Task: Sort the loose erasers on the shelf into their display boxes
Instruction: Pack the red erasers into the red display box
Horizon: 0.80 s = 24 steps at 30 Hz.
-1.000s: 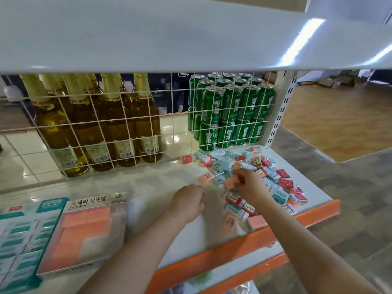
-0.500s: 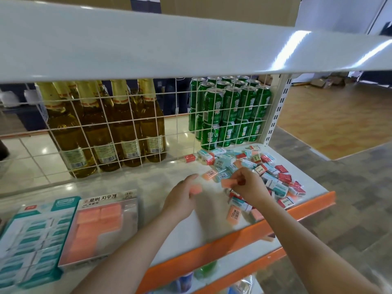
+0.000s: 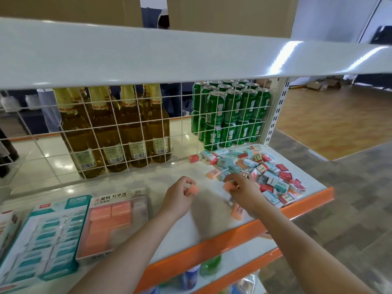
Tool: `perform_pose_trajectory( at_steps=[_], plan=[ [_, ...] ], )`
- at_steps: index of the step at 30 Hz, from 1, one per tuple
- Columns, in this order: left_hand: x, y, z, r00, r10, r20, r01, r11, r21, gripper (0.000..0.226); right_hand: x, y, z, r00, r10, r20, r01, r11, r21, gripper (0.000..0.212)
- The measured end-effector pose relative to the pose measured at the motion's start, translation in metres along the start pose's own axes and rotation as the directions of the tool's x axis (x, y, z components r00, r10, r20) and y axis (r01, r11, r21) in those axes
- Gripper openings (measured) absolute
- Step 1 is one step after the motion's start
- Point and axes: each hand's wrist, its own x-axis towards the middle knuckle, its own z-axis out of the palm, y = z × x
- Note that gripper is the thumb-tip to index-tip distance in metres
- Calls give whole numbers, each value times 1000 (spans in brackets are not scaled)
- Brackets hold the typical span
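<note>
Nearest us, along the front-left edge of the shelf (image 3: 131, 179), two display boxes lie side by side: the teal box (image 3: 42, 236), its rows mostly filled, and just right of it the orange box (image 3: 112, 219), which holds several orange erasers but shows bare space on its right side. Farther in, near the middle of the shelf, our left hand (image 3: 178, 197) pinches one orange eraser (image 3: 193, 189) between its fingertips. Our right hand (image 3: 244, 192) grips another orange piece (image 3: 228, 185) at the near edge of the pile. One loose orange eraser (image 3: 237, 212) lies by the front edge beside our right wrist. Beyond, the loose pile (image 3: 261, 170) of teal, red and orange erasers covers the right end of the shelf up to the wire grid (image 3: 148, 132). We judge the sorting well under way, yet far from finished: most of the pile remains.
</note>
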Motion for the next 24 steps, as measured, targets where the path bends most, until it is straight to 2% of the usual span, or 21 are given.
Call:
perform_pose_trajectory(
  at_steps=[3, 8, 13, 16, 19, 24],
  plan=[
    [-3, -1, -2, 999, -3, -47, 3, 1000, 7, 9, -3, -4, 2, 999, 20, -30, -21, 999, -32, 22],
    [-5, -4, -7, 987, -60, -148, 65, 997, 30, 5, -4, -11, 5, 998, 28, -62, -23, 997, 76, 17],
    [-4, -9, -12, 968, -198, -153, 181, 977, -115, 17, -5, -13, 10, 999, -3, -53, 8, 996, 88, 30],
    [-4, -11, -12, 950, -276, -143, 221, 923, -317, 9, -5, -14, 14, 998, 34, -61, -23, 985, 170, 26],
    [-9, -11, -12, 951, -289, -111, 215, 874, -436, 23, -5, -14, 19, 996, 53, -77, -37, 979, 199, 23],
    [-15, -9, -14, 945, -325, -48, 251, 809, -531, 12, -8, -19, 25, 998, 15, -69, -2, 982, 189, 18]
  ],
)
